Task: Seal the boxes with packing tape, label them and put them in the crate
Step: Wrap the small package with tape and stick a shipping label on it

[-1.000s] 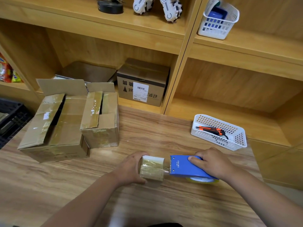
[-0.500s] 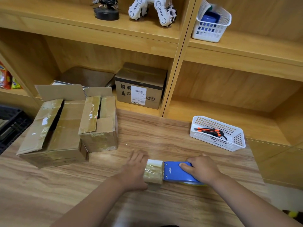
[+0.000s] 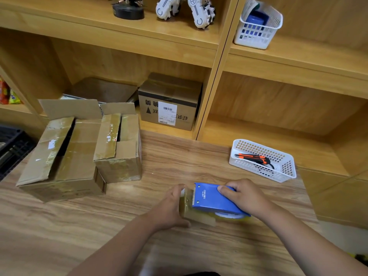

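Note:
A small tape-covered box (image 3: 196, 215) lies on the wooden table near me. My left hand (image 3: 171, 209) grips its left end. My right hand (image 3: 242, 196) holds the blue tape dispenser (image 3: 214, 200), which now lies over the top of the small box, its toothed edge by my left fingers. Two larger cardboard boxes stand at the left with their flaps loose: a big one (image 3: 59, 156) and a smaller one (image 3: 121, 150) touching it. The black crate (image 3: 12, 148) shows at the left edge.
A white basket (image 3: 282, 172) with an orange utility knife (image 3: 253, 158) sits at the right of the table. A labelled carton (image 3: 169, 102) stands in the shelf behind. Another white basket (image 3: 258, 26) and toy figures (image 3: 185, 10) are on the upper shelf.
The dispenser has slid left, from beside the small box to over its top. My left hand has stayed on the box's left end.

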`<move>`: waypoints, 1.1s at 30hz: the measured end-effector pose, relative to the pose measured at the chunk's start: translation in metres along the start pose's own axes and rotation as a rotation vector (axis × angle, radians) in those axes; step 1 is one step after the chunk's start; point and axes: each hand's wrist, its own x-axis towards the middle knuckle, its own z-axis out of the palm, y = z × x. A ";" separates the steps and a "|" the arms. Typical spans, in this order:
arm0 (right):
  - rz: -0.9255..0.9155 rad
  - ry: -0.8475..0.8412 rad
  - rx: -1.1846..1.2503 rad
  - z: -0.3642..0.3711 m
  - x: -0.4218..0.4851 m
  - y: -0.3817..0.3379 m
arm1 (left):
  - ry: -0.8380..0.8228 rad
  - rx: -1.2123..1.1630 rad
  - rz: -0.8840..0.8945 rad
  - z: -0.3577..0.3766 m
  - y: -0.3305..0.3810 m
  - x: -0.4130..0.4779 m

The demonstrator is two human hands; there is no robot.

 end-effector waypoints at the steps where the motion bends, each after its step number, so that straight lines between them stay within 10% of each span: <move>1: -0.008 -0.014 -0.028 0.002 0.001 -0.002 | -0.019 -0.034 -0.012 0.002 -0.004 -0.002; 33: 0.042 -0.108 -0.386 -0.014 -0.015 0.017 | -0.001 0.240 -0.061 -0.020 -0.056 -0.010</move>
